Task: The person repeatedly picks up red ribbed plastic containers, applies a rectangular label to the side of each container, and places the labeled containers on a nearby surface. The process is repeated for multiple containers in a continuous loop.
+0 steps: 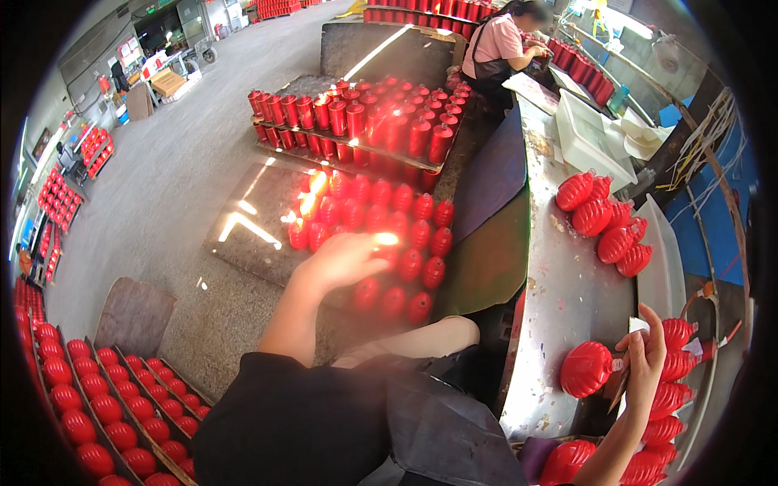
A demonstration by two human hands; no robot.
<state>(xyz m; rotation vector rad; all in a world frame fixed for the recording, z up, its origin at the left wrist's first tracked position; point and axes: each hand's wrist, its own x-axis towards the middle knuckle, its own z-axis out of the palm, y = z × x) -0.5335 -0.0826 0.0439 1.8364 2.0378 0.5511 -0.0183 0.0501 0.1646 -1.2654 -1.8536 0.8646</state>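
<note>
My left hand (344,259) reaches out over rows of red ribbed bulb-shaped pieces (409,265) on a board to my left. Its fingers are stretched apart, partly washed out by glare, and I see nothing in them. At the metal worktable, my right hand (644,356) is raised with its fingers apart. Just left of it lies a red ribbed piece (585,370) whose clear neck points at the fingers; whether they touch is unclear. A thin brown piece (618,387) shows under that hand. More red ribbed pieces (671,398) line the table's right side.
Farther along the worktable (545,316) lie a red cluster (604,219) and a white tray (592,134). Red cylinders (340,117) stand on stacked boards. Racks of red pieces (121,405) fill the lower left. A person in pink (494,49) works at the far end.
</note>
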